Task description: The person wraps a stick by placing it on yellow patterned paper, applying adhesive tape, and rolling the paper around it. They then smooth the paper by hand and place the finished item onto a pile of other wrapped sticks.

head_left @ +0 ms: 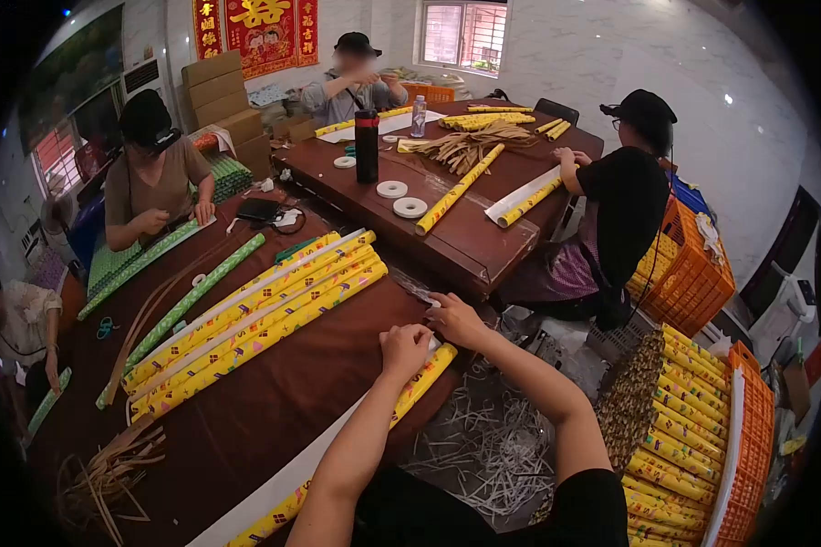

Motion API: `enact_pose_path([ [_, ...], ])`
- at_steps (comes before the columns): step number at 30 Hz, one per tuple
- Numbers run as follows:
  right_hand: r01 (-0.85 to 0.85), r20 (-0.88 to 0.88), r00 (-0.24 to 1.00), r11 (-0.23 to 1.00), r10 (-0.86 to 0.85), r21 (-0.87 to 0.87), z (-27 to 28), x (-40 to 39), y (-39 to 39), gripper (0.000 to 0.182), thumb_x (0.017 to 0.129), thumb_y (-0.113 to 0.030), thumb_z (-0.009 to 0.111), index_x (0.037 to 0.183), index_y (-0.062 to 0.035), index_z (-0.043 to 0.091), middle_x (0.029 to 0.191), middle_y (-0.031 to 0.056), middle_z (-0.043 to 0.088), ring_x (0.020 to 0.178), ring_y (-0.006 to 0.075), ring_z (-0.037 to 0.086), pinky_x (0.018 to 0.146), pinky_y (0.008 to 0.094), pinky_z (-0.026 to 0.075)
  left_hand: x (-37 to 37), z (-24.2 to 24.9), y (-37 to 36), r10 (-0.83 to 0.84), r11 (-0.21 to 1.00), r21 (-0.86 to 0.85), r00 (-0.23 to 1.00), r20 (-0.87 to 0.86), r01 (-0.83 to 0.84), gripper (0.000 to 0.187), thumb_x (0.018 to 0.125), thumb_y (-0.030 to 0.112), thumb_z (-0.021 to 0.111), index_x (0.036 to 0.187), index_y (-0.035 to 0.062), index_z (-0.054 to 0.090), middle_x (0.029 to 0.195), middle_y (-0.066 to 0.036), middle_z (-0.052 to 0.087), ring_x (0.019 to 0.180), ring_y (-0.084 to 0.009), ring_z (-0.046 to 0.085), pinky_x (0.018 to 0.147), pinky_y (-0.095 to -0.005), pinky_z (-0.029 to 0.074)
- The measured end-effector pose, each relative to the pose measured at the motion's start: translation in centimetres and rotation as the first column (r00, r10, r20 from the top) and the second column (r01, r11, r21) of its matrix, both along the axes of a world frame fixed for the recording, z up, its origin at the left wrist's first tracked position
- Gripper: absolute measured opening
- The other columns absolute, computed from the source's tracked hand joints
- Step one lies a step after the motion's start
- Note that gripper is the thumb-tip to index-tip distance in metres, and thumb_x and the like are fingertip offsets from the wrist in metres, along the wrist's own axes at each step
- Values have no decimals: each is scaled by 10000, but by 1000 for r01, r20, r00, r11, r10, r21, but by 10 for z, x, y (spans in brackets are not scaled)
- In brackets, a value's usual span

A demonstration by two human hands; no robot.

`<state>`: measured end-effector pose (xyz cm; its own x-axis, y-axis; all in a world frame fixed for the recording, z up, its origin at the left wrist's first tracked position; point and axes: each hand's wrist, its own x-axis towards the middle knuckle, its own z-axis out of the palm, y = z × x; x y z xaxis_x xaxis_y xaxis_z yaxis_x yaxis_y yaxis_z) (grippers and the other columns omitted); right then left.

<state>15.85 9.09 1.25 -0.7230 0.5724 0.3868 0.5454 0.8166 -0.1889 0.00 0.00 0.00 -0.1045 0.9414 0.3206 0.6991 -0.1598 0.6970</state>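
Observation:
A roll of yellow patterned wrapping paper (pixel 426 383) lies along the near table edge, its loose white side (pixel 287 469) spread to the left. My left hand (pixel 405 352) is closed over the roll's far end, fingers bent down; a small whitish bit shows at the fingertips, too small to name. Just beyond it, my right hand (pixel 456 321) is closed with thumb and finger together, near the table's corner. What it pinches, if anything, I cannot make out. Several finished-looking yellow rolls (pixel 274 314) are stacked to the left of my hands.
Green rolls (pixel 196 292) and brown paper strips (pixel 123 474) lie further left. On the far table are white tape rolls (pixel 392 189), a black bottle (pixel 366 150) and more yellow rolls. Several people work around. An orange crate (pixel 748 438) packed with rolls stands right; white scraps (pixel 483 447) cover the floor.

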Motion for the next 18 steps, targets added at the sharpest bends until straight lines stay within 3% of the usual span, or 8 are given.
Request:
enact_pose_path([
  [9, 22, 18, 1000, 999, -23, 41, -2, -2, 3, 271, 776, -144, 711, 1038, -77, 713, 1444, 203, 433, 1108, 340, 559, 929, 388, 484, 0, -3, 2, 2, 1000, 19, 999, 47, -3, 134, 849, 236, 675, 878, 130, 750, 849, -64, 717, 862, -252, 619, 865, -401, 383],
  [18, 106, 10, 994, 992, -107, 62, -10, -7, -4, 286, 787, -97, 678, 1058, -7, 657, 1447, 343, 351, 1133, 415, 537, 979, 414, 448, -2, -3, 1, -11, 999, -32, 999, 44, 12, 140, 859, 231, 654, 902, 138, 749, 884, -66, 725, 888, -259, 632, 878, -398, 388],
])
